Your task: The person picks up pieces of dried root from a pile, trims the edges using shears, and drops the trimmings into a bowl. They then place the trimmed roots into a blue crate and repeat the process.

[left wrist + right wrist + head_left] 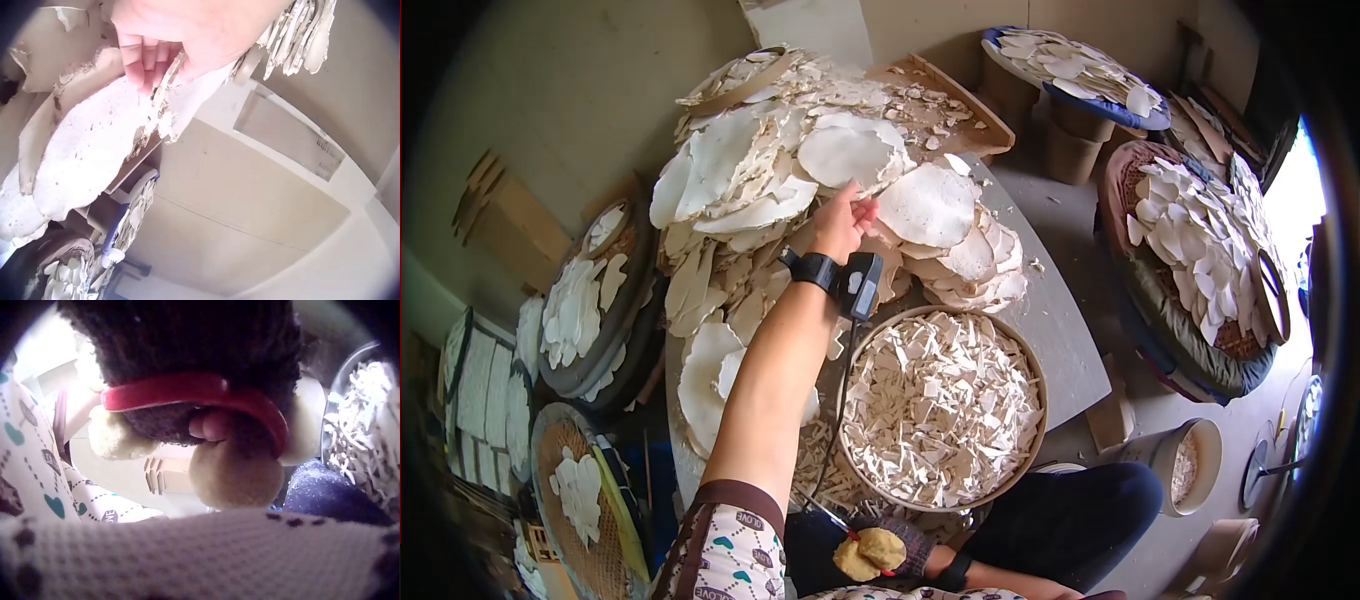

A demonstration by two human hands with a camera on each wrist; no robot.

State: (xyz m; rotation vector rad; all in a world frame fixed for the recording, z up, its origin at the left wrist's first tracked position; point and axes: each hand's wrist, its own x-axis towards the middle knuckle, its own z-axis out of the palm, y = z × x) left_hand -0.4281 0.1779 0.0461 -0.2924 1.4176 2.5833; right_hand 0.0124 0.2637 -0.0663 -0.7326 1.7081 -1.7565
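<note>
My bare left hand (840, 225) reaches over a heap of thin, round white slices with ragged brown edges. In the left wrist view, its thumb and fingers pinch the rough edge of a white slice (161, 100). Another broad white slice (930, 205) lies just to the right of this hand. Low in front of my body, my right hand (915, 545), in a dark knit glove, holds red-handled scissors (162, 390). Yellow sponge (237, 478) pads the handles; the blades are mostly hidden.
A round tub (1041, 425) full of white chips stands on the grey table (1065, 350) by my knees. A wooden tray (990, 130) with fragments lies behind the heap. Slice-laden baskets (1115, 190) stand on both sides, and a bucket (1212, 465) at lower right.
</note>
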